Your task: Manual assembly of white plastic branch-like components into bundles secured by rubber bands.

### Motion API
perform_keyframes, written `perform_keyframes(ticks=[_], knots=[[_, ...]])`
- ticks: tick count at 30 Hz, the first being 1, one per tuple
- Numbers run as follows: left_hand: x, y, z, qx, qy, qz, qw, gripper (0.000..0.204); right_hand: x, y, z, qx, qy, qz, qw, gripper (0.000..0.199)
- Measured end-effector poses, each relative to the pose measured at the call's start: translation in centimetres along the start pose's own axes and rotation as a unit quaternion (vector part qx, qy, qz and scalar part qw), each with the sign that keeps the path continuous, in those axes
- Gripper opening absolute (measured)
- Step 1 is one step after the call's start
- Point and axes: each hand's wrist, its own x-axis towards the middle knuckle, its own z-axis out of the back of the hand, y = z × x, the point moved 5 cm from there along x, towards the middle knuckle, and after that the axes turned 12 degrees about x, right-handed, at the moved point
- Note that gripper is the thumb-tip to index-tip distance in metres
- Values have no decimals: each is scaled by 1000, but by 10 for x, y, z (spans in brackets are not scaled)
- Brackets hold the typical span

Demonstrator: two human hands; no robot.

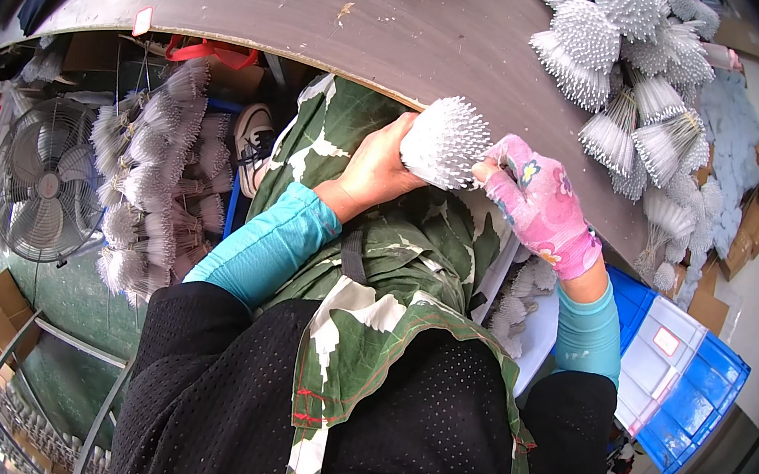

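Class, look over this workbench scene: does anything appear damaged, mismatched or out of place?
The hands are mismatched: the right hand wears a pink flowered glove, while the left hand gripping the white bundle is bare. The table also shows chipped, peeling patches.

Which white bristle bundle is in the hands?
The white bristle bundle at the table's near edge: left hand grips it, gloved right hand touches it. The other bundles lie untouched on the table.

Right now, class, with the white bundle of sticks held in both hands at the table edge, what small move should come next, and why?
Probably the right hand, in a pink glove, should press the stray ends level. The left hand grips the white bundle of sticks around its side, while the gloved fingers only touch its rim. Finished bundles on the table look evenly packed.
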Motion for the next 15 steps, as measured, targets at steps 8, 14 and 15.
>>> perform_keyframes(ticks=[8, 14, 15], knots=[[-1, 1, -1, 0, 7, 9, 1000, 62, 0, 0, 0, -26, -3, 5, 1000, 27], [0, 0, 0, 1, -1, -2, 1000, 60, 2, 0, -3, -46, -4, 13, 999, 30], [0, 0, 0, 5, -2, -2, 1000, 60, 3, 0, -3, -47, -5, 16, 999, 30]])
